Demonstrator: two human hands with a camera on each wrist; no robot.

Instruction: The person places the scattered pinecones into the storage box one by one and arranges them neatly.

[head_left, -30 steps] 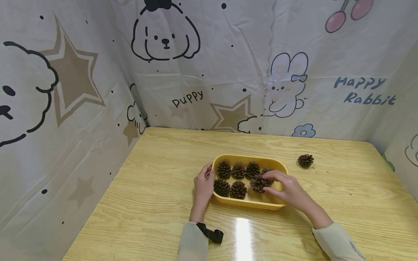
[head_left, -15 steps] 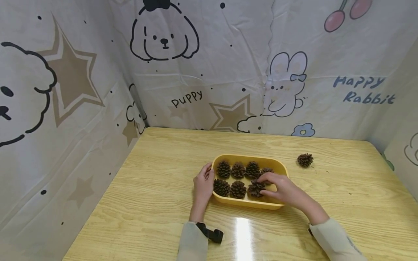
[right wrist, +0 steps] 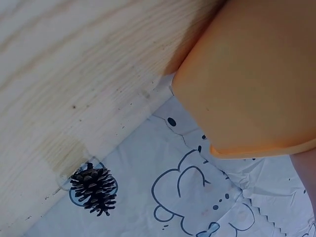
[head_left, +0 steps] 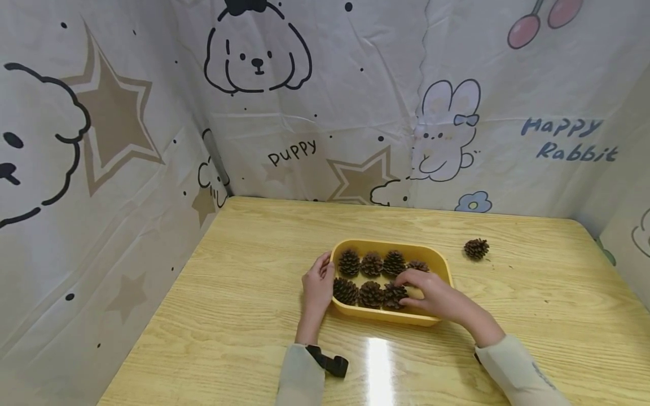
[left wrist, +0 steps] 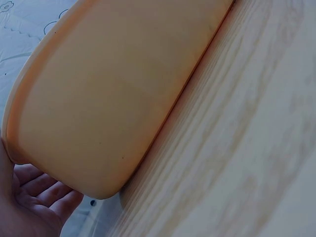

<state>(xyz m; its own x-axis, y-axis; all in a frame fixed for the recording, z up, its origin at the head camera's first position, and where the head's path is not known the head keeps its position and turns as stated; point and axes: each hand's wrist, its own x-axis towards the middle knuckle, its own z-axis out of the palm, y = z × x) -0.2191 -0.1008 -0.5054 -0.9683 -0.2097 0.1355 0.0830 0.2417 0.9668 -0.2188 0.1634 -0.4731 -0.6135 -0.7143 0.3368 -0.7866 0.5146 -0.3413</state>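
Note:
A yellow plastic box (head_left: 388,318) with rounded ends sits on the table, with pine cones (head_left: 372,263) standing in two rows inside. My left hand (head_left: 319,285) holds the box's left end; in the left wrist view its fingers (left wrist: 39,190) lie under the rim against the outer wall. My right hand (head_left: 431,293) reaches over the near right part of the box. Its thumb and fingertips pinch a pine cone (head_left: 394,295) at the right end of the near row. Another pine cone (head_left: 418,267) in the far row is partly hidden behind this hand.
One loose pine cone (head_left: 476,248) lies on the wooden table (head_left: 244,316) beyond the box to the right, with small crumbs near it. Printed cloth (head_left: 304,113) hangs behind and along the left side of the table.
My right hand has lowered the pine cone and moved it left, down beside its neighbour in the near row. The left hand and the box stay nearly where they were.

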